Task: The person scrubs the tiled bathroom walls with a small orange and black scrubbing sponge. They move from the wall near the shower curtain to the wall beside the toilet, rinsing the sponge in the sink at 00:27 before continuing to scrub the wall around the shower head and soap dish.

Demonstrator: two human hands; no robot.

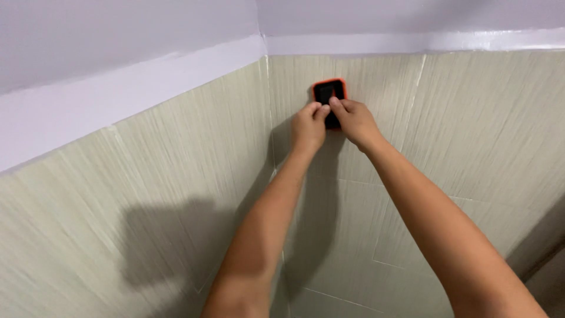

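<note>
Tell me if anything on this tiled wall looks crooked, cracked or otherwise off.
Nothing stands out. The tiles look whole with even joints, and the painted band above is unbroken. Both hands, left and right, press a small orange-edged black pad against the wall near the corner.

Both arms stretch up toward twelve o'clock, meeting near the corner of the tiled wall (471, 135). The left hand (308, 126) and right hand (355, 122) press side by side on a small black pad with an orange rim (329, 91), flat against the pale green tile. A lilac painted band (135, 88) runs above, at eleven o'clock.
</note>
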